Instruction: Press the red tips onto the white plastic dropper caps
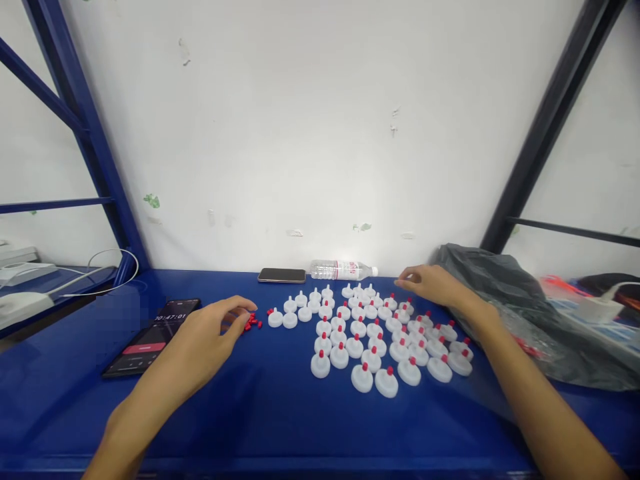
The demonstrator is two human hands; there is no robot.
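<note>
My left hand [213, 333] is over the left of the blue table, thumb and index finger apart beside a small pile of red caps [254, 321]. Nothing shows between those fingertips. At the back right, my right hand [433, 283] hovers by the rows of white nozzle lids, its fingers curled with a small gap and nothing visible in them. Many white lids [321, 365] carry red caps on their upright nozzles. Several bare-nozzled lids [290, 320] stand towards the left and back of the group. My right forearm passes beside the rightmost lids.
A phone [155, 337] showing a timer lies left, partly behind my left forearm. Another phone [281, 275] and a clear bottle [343, 269] lie along the wall. A dark plastic bag [480, 273] is at right. Blue metal posts [93, 133] frame the left side.
</note>
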